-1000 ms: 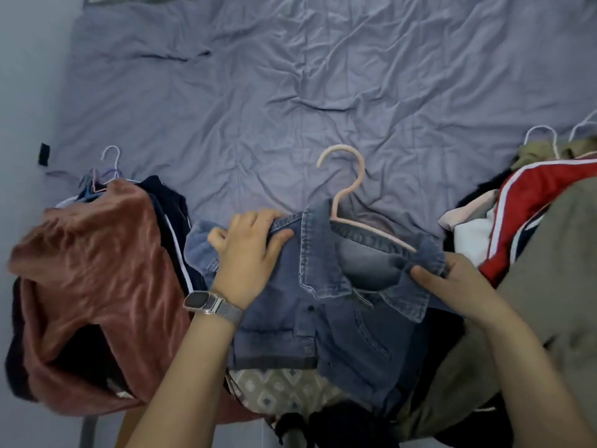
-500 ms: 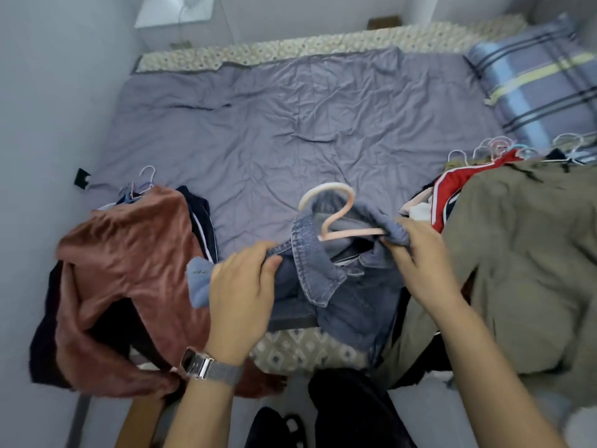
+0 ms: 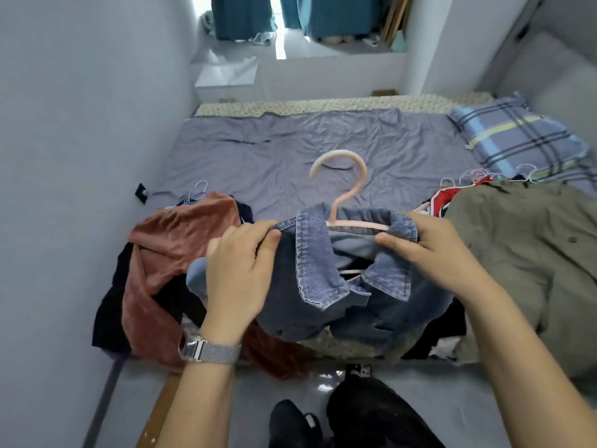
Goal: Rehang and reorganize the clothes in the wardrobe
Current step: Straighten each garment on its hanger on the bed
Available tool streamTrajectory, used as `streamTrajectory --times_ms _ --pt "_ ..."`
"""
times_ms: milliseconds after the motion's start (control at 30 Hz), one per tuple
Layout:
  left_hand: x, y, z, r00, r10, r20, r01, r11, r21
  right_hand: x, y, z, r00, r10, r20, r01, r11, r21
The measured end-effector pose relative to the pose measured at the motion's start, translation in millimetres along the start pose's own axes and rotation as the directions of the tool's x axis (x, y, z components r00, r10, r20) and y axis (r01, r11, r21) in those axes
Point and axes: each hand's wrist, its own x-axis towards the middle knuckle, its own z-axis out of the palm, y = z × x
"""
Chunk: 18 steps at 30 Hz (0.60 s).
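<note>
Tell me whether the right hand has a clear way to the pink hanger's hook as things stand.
Probably yes. The hook stands bare above the denim jacket collar, nothing over it. But the right hand grips the jacket's shoulder, as the left hand does the other; it would have to let go first.

We see one head-worn view, looking forward and down over the near bed (image 3: 258,150) edge, close above both hands.
</note>
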Motion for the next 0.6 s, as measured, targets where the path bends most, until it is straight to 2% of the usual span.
streamTrajectory --times_ms 100,200,367,433,500,600 --pt "-7.4 10.7 -15.2 0.996 0.034 -0.081 -0.046 0.989 -0.141 -37.6 -14.0 -18.3 0.991 0.058 -0.124 -0.048 0.996 0.078" --pt "-10.6 17.2 -19.9 0.994 0.076 -0.083 -0.094 0.968 -0.233 -76.3 -20.5 -47.8 0.955 0.149 -0.258 -0.111 0.981 0.156" --pt "-31.6 53.3 -9.1 0.986 0.165 -0.014 -0.16 0.924 -0.348 -134.2 -33.4 -89.4 0.932 0.2 -0.302 -0.158 0.974 0.16" --pt "-41.8 71.5 -2.1 0.973 0.228 0.034 -0.194 0.889 -0.415 -156.8 -33.2 -104.8 0.916 0.238 -0.324 -0.181 0.964 0.195" --pt "-51.1 94.7 7.2 0.938 0.314 0.144 -0.212 0.853 -0.477 -178.9 -24.3 -119.0 0.896 0.279 -0.346 -0.199 0.948 0.249" --pt "-64.1 132.3 35.2 0.882 0.386 0.269 -0.236 0.857 -0.458 -209.7 2.5 -139.5 0.871 0.336 -0.359 -0.26 0.934 0.244"
